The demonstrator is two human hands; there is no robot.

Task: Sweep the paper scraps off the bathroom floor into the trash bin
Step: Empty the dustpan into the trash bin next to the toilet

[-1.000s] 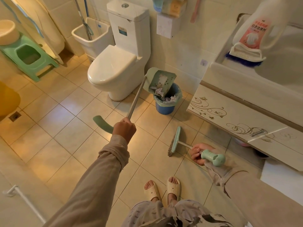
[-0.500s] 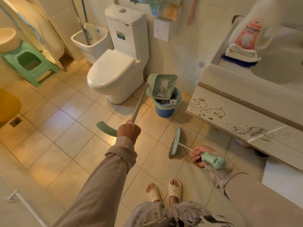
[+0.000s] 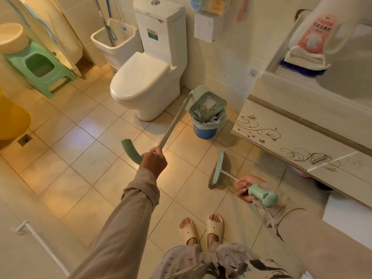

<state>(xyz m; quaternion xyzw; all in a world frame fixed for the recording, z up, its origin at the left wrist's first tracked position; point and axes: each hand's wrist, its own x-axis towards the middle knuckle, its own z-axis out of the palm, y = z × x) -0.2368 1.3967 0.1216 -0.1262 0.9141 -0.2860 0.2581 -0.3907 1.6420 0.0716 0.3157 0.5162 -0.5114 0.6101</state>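
The left hand (image 3: 154, 161) grips the dustpan (image 3: 207, 104) pole, tipping the pan over the bin (image 3: 204, 131) at one o'clock; paper scraps (image 3: 213, 120) lie inside it. The right hand (image 3: 246, 188) clasps the broom (image 3: 218, 171) handle at four o'clock, bristles on the floor (image 3: 80, 158).

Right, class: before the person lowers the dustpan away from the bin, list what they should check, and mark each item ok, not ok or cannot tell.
1. Dustpan tipped over the trash bin: ok.
2. Dustpan emptied: not ok, a few paper scraps sit at its lower edge.
3. Left hand gripping the dustpan handle: ok.
4. Right hand holding the broom, bristles resting on the floor: ok.
5. Visible floor tiles free of scraps: ok.
6. Floor under the vanity free of scraps: cannot tell, it is shadowed.
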